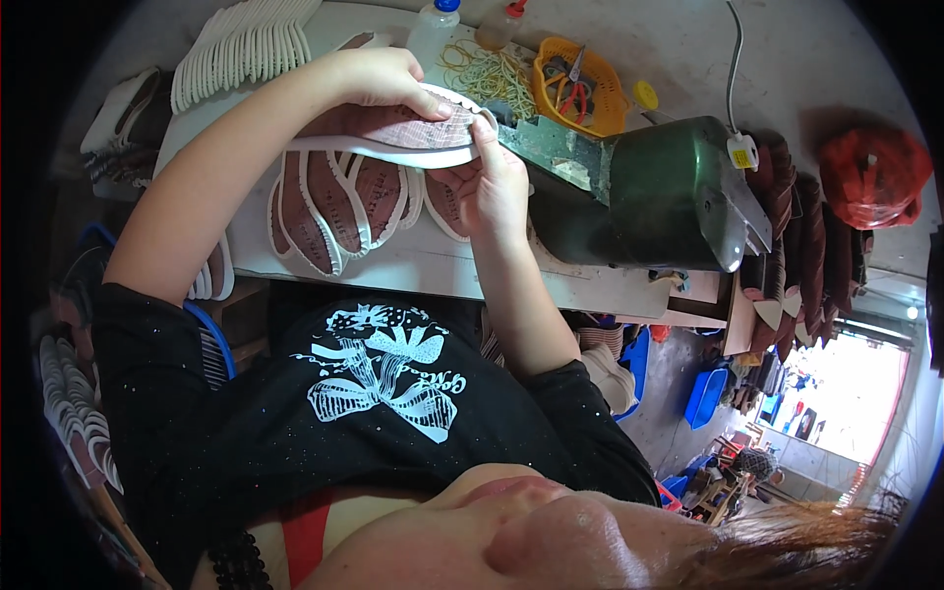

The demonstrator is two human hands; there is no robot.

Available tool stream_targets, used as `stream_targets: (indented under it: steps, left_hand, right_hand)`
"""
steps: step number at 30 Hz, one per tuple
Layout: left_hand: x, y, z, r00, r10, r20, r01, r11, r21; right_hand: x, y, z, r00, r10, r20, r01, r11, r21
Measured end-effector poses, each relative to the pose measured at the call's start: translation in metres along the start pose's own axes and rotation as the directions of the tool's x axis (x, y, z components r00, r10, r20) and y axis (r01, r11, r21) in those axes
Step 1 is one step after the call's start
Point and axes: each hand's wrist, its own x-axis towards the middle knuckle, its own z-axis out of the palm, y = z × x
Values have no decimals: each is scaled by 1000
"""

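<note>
A shoe sole (393,133), white along its edge with a brownish, wrinkled patterned lining, is held up between both hands above the table. My left hand (383,81) comes over its upper edge, thumb pressed on the lining near the tip. My right hand (494,187) pinches the tip at the right, its thumb up against the white rim and its other fingers partly hidden underneath. Below the held sole, several similar soles (334,206) lie overlapping on the white table (442,265). A dark green machine (669,192) stands just right of my right hand.
Stacked white sole pieces (241,49) stand at the far left. Behind the machine are a tangle of rubber bands (492,79), an orange basket (612,106) with scissors, a blue-capped bottle (433,31) and a red-capped bottle (500,28). A cable (736,79) hangs at the right.
</note>
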Motion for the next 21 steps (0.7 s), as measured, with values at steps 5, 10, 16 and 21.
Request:
stream_targets:
  steps: [5,10,16,21]
  left_hand:
    - [4,-8,4,1000,-29,7,30,999,-35]
    - [7,-16,4,1000,-14,6,15,987,-157]
    - [-20,11,24,990,-135,-30,130,984,-125]
    - [-32,12,45,979,-200,29,195,897,-396]
  right_hand:
    - [3,4,1,1000,-28,11,28,1000,8]
    - [1,4,1,1000,4,7,-4,1000,7]
    - [-2,-3,-10,999,-6,37,5,1000,14]
    - [-24,-9,-27,977,170,125,-124,942,-311]
